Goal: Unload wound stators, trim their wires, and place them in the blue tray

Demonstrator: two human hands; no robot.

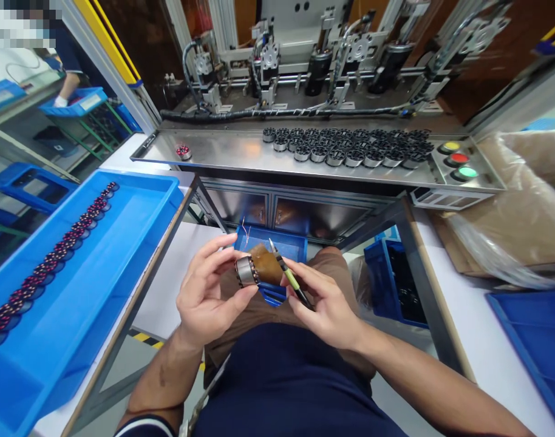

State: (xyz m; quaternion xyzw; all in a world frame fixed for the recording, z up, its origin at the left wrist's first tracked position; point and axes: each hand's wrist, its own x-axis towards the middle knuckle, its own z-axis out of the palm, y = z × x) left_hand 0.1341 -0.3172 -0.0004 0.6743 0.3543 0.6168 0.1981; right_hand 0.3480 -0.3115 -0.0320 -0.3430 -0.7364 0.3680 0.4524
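Observation:
My left hand [209, 288] holds a motor stator [247, 271], a silver ring with dark toothed ends, between thumb and fingers. Thin wires [246, 230] stick up behind its fingertips. In my right hand [325, 303] is a hand tool [290, 278] with a black and yellow-green handle and a pointed metal tip. Its exact kind I cannot make out. A brown, curved piece [267, 265] lies between the stator and the tool; whether it touches either is unclear. Both hands are above my lap.
On the left, a blue tray [136, 224] bears a row of red-and-black stators [61, 249]. Ahead, a metal ledge [223, 145] carries many dark stators [350, 145], a single red one [183, 152] and buttons [458, 159]. A blue bin [286, 243] sits below; another person's hand [61, 100] shows far left.

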